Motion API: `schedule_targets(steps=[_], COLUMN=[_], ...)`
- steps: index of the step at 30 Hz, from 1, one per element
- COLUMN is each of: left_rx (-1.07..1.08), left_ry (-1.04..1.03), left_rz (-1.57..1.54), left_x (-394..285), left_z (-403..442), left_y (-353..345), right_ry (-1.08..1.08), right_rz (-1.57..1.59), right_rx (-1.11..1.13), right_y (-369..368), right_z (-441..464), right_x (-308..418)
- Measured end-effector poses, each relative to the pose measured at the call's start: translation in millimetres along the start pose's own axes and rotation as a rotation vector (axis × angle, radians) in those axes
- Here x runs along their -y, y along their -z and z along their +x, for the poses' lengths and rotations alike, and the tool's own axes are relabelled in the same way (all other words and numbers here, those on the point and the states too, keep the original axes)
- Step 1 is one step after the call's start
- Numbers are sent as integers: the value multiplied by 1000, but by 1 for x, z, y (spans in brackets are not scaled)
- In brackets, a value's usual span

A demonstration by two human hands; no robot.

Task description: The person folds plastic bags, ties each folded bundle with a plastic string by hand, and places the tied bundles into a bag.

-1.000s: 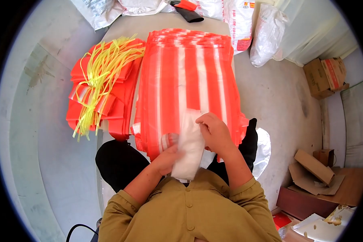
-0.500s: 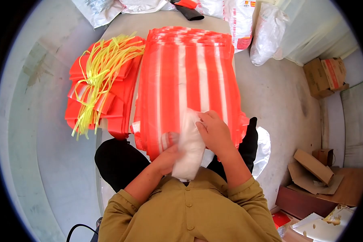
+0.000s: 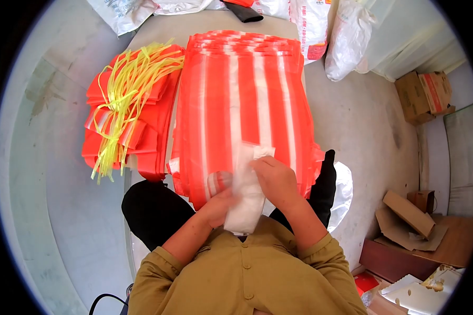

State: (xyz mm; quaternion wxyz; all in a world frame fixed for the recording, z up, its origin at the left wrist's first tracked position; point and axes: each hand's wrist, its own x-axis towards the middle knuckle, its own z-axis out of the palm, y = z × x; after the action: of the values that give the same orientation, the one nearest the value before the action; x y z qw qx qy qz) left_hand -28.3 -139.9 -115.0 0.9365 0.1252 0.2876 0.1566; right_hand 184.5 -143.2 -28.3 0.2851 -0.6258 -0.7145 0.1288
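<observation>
A long white folded bundle of thin plastic [image 3: 246, 207] stands out over the near edge of a thick stack of red-and-white striped plastic bags [image 3: 220, 100]. My left hand [image 3: 219, 208] is closed round the bundle's left side, its fingers partly hidden behind and under translucent plastic. At the bundle's upper right, my right hand [image 3: 275, 179] pinches the plastic between thumb and fingers, near a small white flap lying on the stripes. The bundle's lower end reaches my shirt front.
Left of the stack lie folded red bags [image 3: 157, 126] with yellow ties [image 3: 122, 107] on top. White sacks [image 3: 350, 39] stand along the far side. At right are a carton [image 3: 423, 97] and an opened cardboard box [image 3: 410, 226] on a brown surface.
My right hand has shifted slightly down and the white plastic's top now shows a flap spread to the right. My left hand stays about where it was.
</observation>
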Motion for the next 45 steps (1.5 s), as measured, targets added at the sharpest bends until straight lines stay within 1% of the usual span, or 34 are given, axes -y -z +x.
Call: schedule_targets(steps=[4, 7, 10, 13, 16, 19, 22, 25, 31, 34, 37, 40, 43, 45], left_rx=[-27, -45, -23, -7, -28, -21, -25, -24, -15, -19, -34, -25, -24, -40], left_ry=[-14, -16, -22, -17, -15, -25, -26, -24, -35, -35, -28, -22, -14, -8], left_rz=[29, 22, 13, 10, 22, 15, 15, 18, 11, 15, 23, 28, 14, 18], left_x=[4, 5, 5, 6, 5, 4, 5, 4, 3, 4, 5, 6, 8, 8], left_z=[2, 2, 2, 3, 3, 2, 3, 2, 1, 2, 3, 4, 6, 5], left_y=[4, 6, 6, 8, 5, 4, 4, 3, 1, 4, 5, 7, 12, 12], right_ry=[-52, -187, -246, -316, -340, -258, -209, -70, 261, 284, 202, -217, -138, -130], right_rz=[-24, -39, 19, 88, 170, 102, 105, 58, -90, -44, 45, 366, 171, 65], right_rx=[-72, -84, -84, -15, -52, -91, -92, -223, -160, -176, -210, -187, -152, -81], right_y=[2, 11, 18, 21, 18, 15, 13, 5, 1, -4, -11, -15, 2, 9], right_z=[11, 22, 24, 25, 25, 25, 25, 22, 9, 9, 4, 6, 21, 25], right_x=[-3, 4, 5, 3, 0, -2, -4, 0, 1, 1, -5, -2, -2, -3])
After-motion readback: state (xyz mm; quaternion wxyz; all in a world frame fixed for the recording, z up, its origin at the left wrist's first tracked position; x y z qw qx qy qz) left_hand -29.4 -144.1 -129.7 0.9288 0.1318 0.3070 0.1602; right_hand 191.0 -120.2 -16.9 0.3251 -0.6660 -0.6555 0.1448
